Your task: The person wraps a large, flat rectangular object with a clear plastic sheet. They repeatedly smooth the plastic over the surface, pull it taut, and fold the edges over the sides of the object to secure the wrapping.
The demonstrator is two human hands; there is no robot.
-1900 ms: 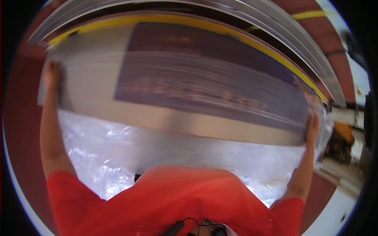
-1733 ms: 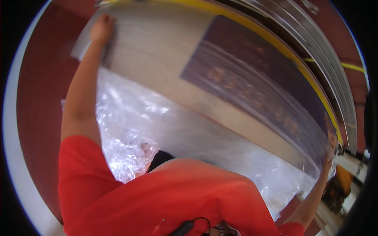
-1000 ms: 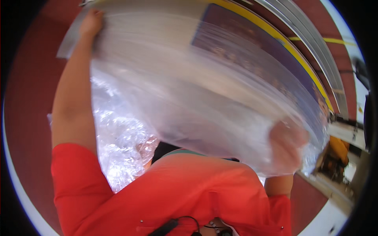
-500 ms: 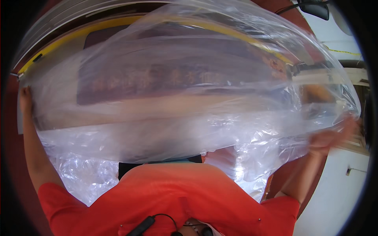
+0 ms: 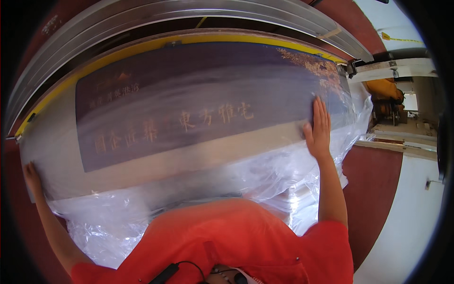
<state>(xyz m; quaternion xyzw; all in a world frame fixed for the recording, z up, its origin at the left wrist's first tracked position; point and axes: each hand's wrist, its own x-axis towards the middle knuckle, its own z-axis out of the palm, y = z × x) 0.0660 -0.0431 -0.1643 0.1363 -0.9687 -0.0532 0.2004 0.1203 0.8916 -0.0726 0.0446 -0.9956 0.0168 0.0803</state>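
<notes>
A: Where is the clear plastic sheet (image 5: 257,175) placed?

B: It is spread across the long table (image 5: 53,142), over the dark purple panel (image 5: 189,90) that is seen through it. Along the near side it is left hanging in shiny wrinkles, close to the red shirt (image 5: 222,227), and past the right end it is bunched loosely.

A: How is the right hand (image 5: 320,130) held?

B: Flat and wide, with the fingers stretched out and the thumb set apart. It is laid on the sheet, over the right part of the panel.

A: And the left hand (image 5: 31,176)?

B: It is placed at the left end of the table, by the near corner. Whether the sheet is pinched there or only touched cannot be told.

A: What is shown on the panel?

B: Pale gold lettering (image 5: 217,118) is set across it, and golden leaves (image 5: 312,66) are pictured toward the far right corner.

A: And around it?

B: The far side is edged by a yellow strip (image 5: 198,38), beyond which a curved-looking metal rail (image 5: 227,10) is seen. Dark red floor (image 5: 373,175) is shown at the right.
</notes>
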